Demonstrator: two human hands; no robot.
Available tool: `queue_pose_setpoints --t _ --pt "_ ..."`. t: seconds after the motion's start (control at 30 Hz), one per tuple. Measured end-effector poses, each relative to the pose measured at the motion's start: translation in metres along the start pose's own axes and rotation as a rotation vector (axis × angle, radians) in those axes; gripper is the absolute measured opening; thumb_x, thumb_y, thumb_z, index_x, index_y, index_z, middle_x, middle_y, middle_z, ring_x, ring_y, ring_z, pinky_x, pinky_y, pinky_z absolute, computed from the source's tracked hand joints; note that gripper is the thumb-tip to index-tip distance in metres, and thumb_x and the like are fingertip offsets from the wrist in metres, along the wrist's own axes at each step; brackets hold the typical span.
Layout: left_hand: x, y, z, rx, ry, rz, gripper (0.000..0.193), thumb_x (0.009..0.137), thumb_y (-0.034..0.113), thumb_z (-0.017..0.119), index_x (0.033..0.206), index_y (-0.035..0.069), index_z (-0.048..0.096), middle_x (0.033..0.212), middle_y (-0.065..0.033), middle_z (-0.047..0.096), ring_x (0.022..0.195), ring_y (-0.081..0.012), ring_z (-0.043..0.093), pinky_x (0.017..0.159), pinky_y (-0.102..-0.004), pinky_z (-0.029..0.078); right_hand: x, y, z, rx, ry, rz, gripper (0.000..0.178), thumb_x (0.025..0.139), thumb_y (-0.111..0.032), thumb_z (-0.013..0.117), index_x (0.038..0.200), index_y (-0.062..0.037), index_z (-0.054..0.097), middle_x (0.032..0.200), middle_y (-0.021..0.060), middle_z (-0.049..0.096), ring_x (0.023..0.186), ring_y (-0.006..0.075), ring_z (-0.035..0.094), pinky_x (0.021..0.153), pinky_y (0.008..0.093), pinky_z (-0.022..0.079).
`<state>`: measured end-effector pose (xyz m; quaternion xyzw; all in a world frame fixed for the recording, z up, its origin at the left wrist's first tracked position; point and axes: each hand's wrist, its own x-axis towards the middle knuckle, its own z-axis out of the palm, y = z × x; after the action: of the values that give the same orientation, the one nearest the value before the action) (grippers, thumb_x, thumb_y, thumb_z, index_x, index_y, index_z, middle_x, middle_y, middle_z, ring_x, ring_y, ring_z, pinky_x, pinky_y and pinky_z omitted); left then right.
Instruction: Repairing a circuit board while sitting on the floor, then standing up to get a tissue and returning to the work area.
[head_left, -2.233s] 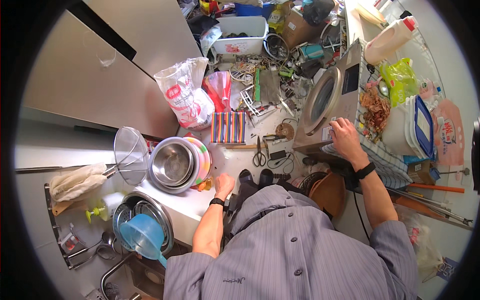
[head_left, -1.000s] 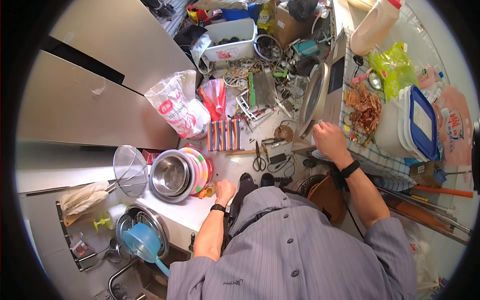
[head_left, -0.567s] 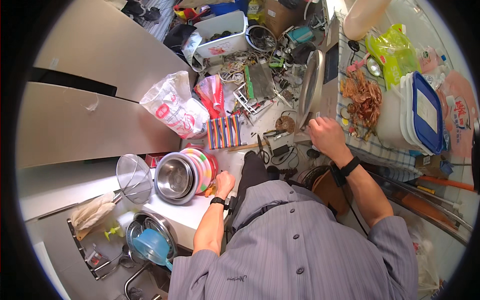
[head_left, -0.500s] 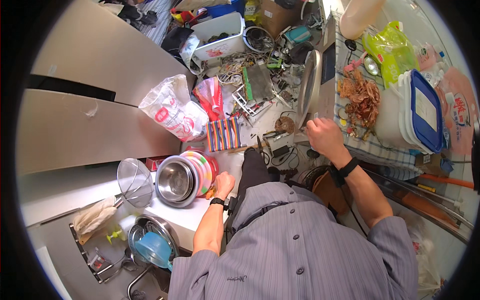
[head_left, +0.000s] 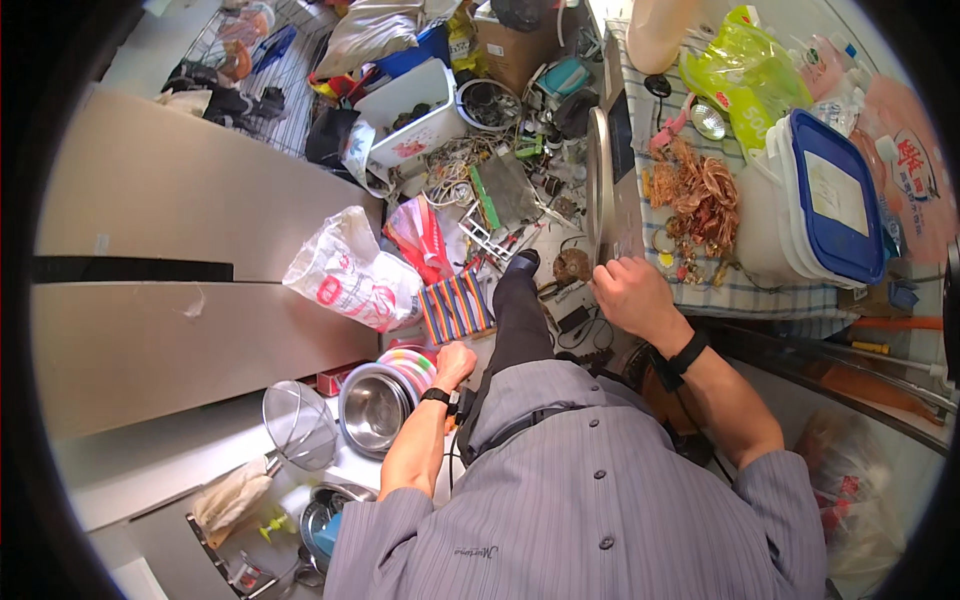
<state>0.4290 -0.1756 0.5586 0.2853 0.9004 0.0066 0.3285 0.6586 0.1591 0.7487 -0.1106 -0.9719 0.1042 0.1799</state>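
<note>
Steel round bowl (head_left: 375, 408) is sitting just left of the left hand (head_left: 455, 362), curled on striped plates (head_left: 408, 362); right hand (head_left: 628, 292) is closing loosely beside grey appliance (head_left: 612, 190)

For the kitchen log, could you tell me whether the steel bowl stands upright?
Upright: the steel bowl shows its open, empty inside beside the left hand.

Bright, even daylight fills the scene, strongest at the upper right, where the pale pink plastic bag (head_left: 905, 170) nearly washes out. The shiny round steel bowl (head_left: 372, 410) carries soft glare. Shadows are faint and short. Focus is sharp centrally; straight edges bow near the black circular rim.
</note>
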Motion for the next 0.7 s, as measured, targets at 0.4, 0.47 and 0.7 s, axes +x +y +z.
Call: queue_pose_setpoints --t 0.4,0.47,0.7 --pt "0.136 0.038 -0.057 0.252 0.101 0.473 0.028 0.083 0.015 0.052 0.081 -0.006 0.069 0.081 -0.0276 0.069 0.084 -0.0460 0.069 0.081 -0.0543 0.055 0.010 0.000 -0.002 0.017 -0.018 0.123 0.021 0.078 -0.022 0.074 0.072 -0.0111 0.057 0.068 0.0038 0.054 0.068 0.0231 0.058 0.063 0.0359 0.046" --pt "0.152 0.064 -0.071 0.221 0.050 0.440 0.029 0.083 0.016 0.051 0.084 -0.006 0.070 0.084 -0.0289 0.069 0.086 -0.0466 0.069 0.082 -0.0545 0.054 0.012 0.003 0.003 -0.008 -0.041 0.143 0.022 0.078 -0.022 0.074 0.071 -0.0117 0.056 0.067 0.0029 0.053 0.068 0.0222 0.057 0.063 0.0347 0.045" --pt "0.249 0.070 -0.097 0.112 -0.067 0.328 0.033 0.084 0.022 0.053 0.092 -0.005 0.072 0.092 -0.0334 0.069 0.093 -0.0498 0.068 0.087 -0.0567 0.053 0.041 0.002 0.005 -0.050 -0.133 0.269 0.021 0.077 -0.019 0.073 0.070 -0.0118 0.055 0.066 0.0020 0.048 0.065 0.0202 0.053 0.062 0.0333 0.043"
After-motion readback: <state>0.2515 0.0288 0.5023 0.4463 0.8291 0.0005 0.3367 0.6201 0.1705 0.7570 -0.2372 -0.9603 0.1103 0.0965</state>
